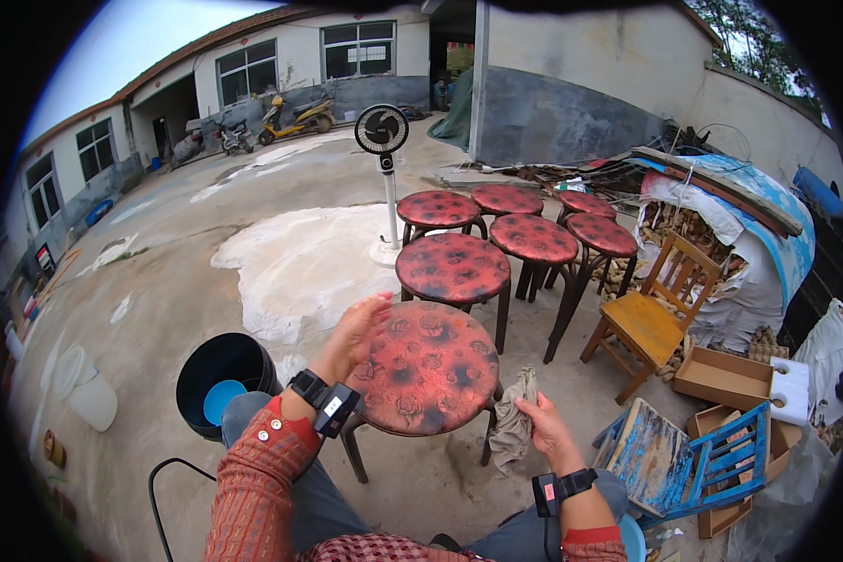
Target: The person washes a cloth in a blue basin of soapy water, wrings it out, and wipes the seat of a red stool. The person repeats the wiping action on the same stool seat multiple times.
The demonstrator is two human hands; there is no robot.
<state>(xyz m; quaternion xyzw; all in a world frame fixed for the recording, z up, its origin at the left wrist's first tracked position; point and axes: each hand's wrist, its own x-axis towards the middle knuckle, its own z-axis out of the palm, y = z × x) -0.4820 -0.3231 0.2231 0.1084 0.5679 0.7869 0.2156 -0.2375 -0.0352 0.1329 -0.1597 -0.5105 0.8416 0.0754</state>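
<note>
Right before me stands a round stool (428,372) with a red and black rose-patterned seat and dark legs. My left hand (357,330) is at the seat's left edge, fingers stretched out and nothing in them; I cannot tell whether it touches the seat. A crumpled greyish cloth (513,425) hangs from my right hand (546,425), just off the seat's right edge. Both wrists wear black straps with small boxes. By my left knee is a black bucket (228,351) with a blue basin (223,400) inside.
Several matching stools (453,267) stand behind. A white pedestal fan (386,168) rises beside them. To the right are a yellow wooden chair (643,327), a worn blue chair (653,456), cardboard boxes (723,379) and a covered heap of corncobs (766,260). A whitish bucket (88,400) stands left.
</note>
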